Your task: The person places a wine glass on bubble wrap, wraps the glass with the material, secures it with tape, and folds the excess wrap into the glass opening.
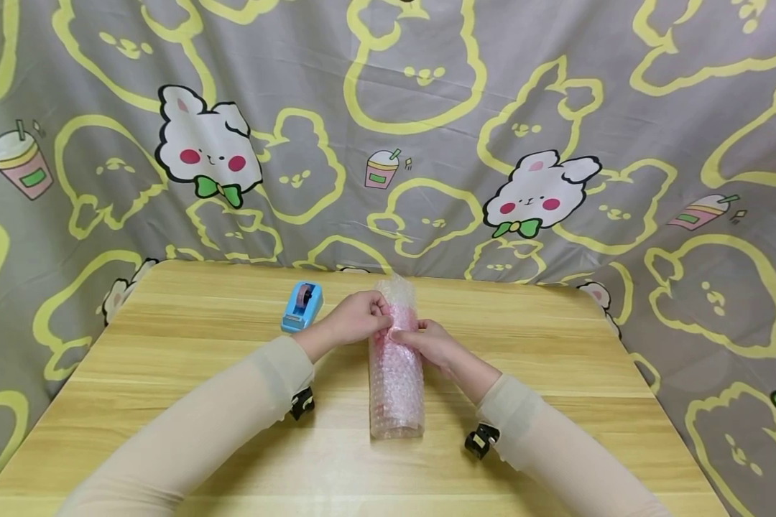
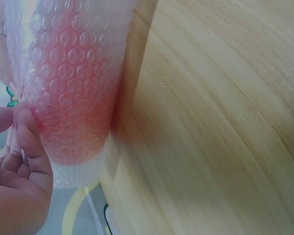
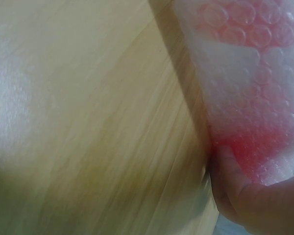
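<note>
A pink cylinder-shaped bundle rolled in clear bubble wrap (image 1: pixel 397 388) lies lengthwise on the table; what the pink thing inside is, the wrap blurs. My left hand (image 1: pixel 361 318) is at the bundle's upper left side. Its thumb and curled index finger pinch at the bubble wrap (image 2: pixel 71 73), as the left wrist view shows. From the right side my right hand (image 1: pixel 436 346) grips the bundle, thumb laid across the top. In the right wrist view the thumb presses the wrap (image 3: pixel 235 98), and the other fingers are mostly hidden.
A blue tape dispenser (image 1: pixel 302 306) with a roll of tape stands left of the bundle, near my left hand. The wooden table (image 1: pixel 537 345) ends at a patterned grey curtain (image 1: pixel 427 158) behind and on both sides.
</note>
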Tool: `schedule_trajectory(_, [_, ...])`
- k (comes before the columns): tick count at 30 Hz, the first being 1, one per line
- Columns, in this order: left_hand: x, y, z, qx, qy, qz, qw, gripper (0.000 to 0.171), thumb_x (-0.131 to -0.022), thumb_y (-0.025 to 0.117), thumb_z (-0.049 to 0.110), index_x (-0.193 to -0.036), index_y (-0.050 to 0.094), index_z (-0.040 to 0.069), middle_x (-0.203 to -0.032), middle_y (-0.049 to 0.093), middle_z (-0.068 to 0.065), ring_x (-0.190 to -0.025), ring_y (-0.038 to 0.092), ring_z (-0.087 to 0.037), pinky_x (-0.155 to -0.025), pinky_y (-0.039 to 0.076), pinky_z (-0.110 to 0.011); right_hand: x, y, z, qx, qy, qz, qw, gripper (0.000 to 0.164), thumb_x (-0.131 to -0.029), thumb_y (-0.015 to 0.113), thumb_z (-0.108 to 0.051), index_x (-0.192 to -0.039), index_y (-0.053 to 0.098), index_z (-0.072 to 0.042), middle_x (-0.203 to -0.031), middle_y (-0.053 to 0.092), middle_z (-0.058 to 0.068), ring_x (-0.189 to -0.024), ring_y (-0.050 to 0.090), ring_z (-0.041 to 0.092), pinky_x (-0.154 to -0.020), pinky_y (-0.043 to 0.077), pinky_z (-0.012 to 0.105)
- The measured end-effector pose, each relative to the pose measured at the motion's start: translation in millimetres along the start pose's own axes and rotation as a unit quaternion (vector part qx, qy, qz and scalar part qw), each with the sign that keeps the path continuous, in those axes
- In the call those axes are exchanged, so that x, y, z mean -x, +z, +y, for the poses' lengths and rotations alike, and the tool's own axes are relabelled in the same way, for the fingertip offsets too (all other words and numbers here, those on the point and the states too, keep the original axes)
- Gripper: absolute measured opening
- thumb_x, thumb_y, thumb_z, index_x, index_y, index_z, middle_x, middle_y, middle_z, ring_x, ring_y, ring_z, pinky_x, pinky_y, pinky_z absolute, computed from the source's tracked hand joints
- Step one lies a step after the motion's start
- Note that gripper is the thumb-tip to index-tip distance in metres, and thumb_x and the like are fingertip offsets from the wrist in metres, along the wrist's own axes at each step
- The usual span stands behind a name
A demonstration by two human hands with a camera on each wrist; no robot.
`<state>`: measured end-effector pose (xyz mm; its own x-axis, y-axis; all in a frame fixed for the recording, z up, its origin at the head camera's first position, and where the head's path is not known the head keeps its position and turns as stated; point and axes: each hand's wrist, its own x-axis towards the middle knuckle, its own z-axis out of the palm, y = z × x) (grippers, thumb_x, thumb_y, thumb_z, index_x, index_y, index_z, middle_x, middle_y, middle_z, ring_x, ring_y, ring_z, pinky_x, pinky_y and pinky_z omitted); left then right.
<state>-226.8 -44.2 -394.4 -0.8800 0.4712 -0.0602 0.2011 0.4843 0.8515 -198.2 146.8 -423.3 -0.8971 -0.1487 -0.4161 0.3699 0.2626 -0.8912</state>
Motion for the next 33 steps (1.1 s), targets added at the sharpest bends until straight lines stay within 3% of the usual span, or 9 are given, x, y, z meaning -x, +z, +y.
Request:
schedule_trajectory(11, [-1.6,1.0,-2.4,0.010,-0.013,0.009,0.9998,0.010,-0.091,0.067,0.010,-0.085,0.061,0.005,-0.070,0.063,-0.005,-0.063,0.062,-0.017,-0.058,0.049,-0.024,0.2,0.4,-1.0,0.012,0.001,0.002,1.000,0.077,-0.086,0.072,-0.028,-0.140,0.035,0.013,-0.129,0.051,0.026,-0.113,0.056,0.031,-0.104,0.046,0.046])
schedule_trajectory(19, [-2.2,3.6,-7.2,0.066,-0.065,0.001,0.9957,0.016,-0.092,0.069,0.012,-0.084,0.059,0.004,-0.069,0.065,-0.006,-0.060,0.060,-0.013,-0.057,0.051,-0.024,0.0,-1.8,0.1,0.017,0.001,0.002,1.000,0.074,-0.088,0.073,-0.028,-0.138,0.037,0.012,-0.126,0.054,0.025,-0.109,0.058,0.029,-0.101,0.048,0.044])
schedule_trajectory(26, [-4.5,4.1,-7.8,0.077,-0.080,-0.007,0.9938,0.017,-0.092,0.068,0.013,-0.081,0.059,0.005,-0.068,0.064,-0.004,-0.058,0.055,-0.011,-0.053,0.045,-0.022,-0.4,-5.5,0.6,0.000,-0.001,-0.018,1.000,0.070,-0.090,0.072,-0.026,-0.137,0.036,0.012,-0.125,0.055,0.023,-0.107,0.059,0.027,-0.099,0.049,0.042])
schedule_trajectory(33, [-3.9,2.1,-8.7,0.080,-0.086,-0.011,0.9931,0.016,-0.093,0.067,0.012,-0.080,0.059,0.005,-0.067,0.063,-0.003,-0.056,0.053,-0.011,-0.051,0.043,-0.020,-1.3,-6.7,-3.2,0.017,0.006,-0.044,0.999,0.066,-0.092,0.070,-0.031,-0.134,0.042,0.010,-0.121,0.058,0.019,-0.105,0.059,0.024,-0.097,0.050,0.038])
